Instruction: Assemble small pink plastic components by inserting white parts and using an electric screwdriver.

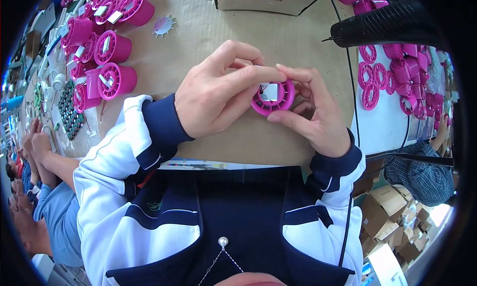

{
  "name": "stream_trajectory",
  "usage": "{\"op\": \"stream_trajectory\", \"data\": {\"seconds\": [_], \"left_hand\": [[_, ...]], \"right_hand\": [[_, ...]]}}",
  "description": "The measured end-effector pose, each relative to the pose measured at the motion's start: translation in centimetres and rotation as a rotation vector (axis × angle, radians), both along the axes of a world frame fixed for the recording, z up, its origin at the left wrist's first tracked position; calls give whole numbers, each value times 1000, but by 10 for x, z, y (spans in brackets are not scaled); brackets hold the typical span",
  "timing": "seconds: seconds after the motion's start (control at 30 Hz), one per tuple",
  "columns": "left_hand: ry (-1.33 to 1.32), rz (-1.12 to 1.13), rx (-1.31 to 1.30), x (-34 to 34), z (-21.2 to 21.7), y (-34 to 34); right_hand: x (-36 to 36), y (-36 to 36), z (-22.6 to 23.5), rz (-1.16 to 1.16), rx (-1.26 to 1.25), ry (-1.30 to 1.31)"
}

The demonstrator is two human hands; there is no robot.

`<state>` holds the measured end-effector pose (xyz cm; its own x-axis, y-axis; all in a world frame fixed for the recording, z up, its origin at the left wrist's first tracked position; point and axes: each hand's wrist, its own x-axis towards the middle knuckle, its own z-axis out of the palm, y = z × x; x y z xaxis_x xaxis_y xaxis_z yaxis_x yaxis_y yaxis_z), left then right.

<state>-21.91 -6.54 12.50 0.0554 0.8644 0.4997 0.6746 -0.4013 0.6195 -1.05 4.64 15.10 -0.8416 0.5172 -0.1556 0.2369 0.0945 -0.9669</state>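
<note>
Close above the cardboard-covered table (208, 42), both hands pinch one pink plastic ring (273, 98) holding a small silvery plate: the left hand (218, 95) presses its fingertips on the ring's top, and the right hand (318, 112) cups it from the side. Farther left stand more pink housings (112, 62); farther right, loose pink rings (392, 72) and a black tool (387, 25).

Bright, even light covering worktop (208, 33); shadows staying soft; fisheye bending edges; black vignette ringing frame; periphery blurring, overexposing lower right.
</note>
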Motion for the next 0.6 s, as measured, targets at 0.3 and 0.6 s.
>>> {"op": "stream_trajectory", "data": {"seconds": [0.3,0.6], "left_hand": [[-109,-44,-56,1,6,2],[-213,-78,-140,-1,3,1]], "right_hand": [[0,5,4,83,1,-38],[3,7,5,106,-54,-78]]}}
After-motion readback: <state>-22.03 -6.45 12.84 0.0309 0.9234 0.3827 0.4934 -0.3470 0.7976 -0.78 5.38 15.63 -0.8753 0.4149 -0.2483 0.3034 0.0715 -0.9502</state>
